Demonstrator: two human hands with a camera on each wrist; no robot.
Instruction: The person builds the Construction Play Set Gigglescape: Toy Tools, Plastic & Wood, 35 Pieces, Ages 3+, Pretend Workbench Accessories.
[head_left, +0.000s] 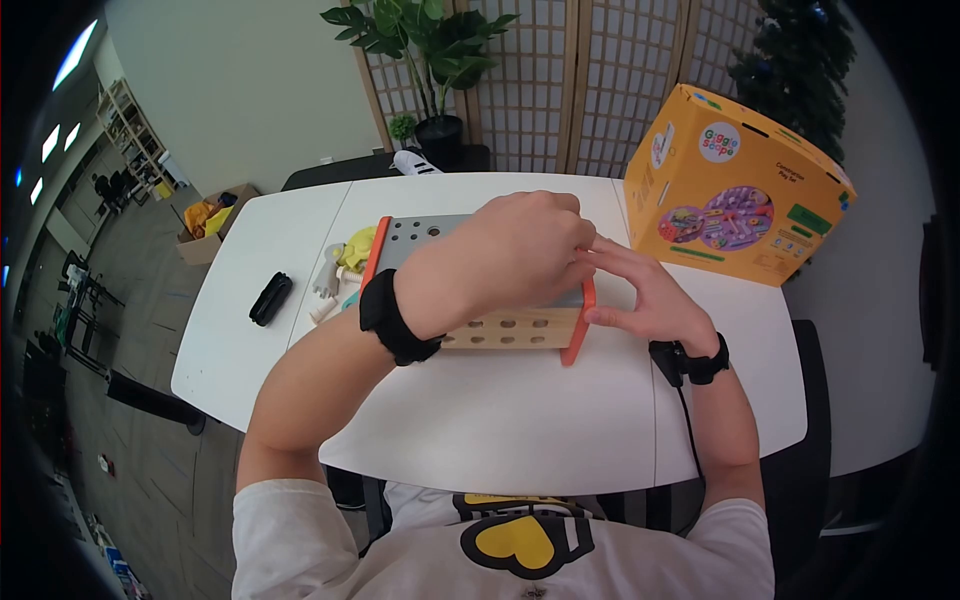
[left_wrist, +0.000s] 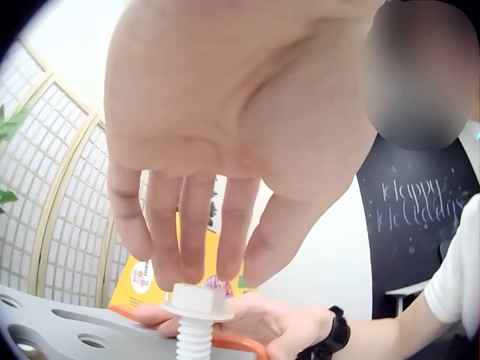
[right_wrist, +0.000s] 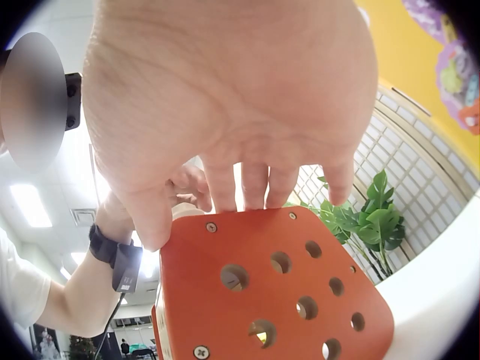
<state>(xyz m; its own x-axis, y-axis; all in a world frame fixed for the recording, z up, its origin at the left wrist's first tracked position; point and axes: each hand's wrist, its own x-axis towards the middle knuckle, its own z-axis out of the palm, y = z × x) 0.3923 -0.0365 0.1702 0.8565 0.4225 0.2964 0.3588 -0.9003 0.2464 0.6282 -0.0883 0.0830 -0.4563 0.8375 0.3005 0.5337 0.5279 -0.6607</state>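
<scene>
In the head view a toy workbench with a grey perforated top (head_left: 405,232), orange ends (head_left: 577,335) and a pale wooden side (head_left: 510,333) stands before me. My left hand (head_left: 515,250) reaches over its top. At its fingertips is the hexagonal head of a white toy bolt (left_wrist: 199,301), its thread pointing down; the fingers curl about that head. My right hand (head_left: 650,300) lies at the right end, fingers nearly straight along the upper edge of the orange panel (right_wrist: 262,292), thumb by its near corner. Where the thread ends is hidden.
A yellow box (head_left: 740,190) stands at the back right of the white table (head_left: 500,430). Loose toy parts (head_left: 350,255) lie left of the workbench, with a black case (head_left: 270,298) farther left. A cable (head_left: 688,425) hangs from the right wrist.
</scene>
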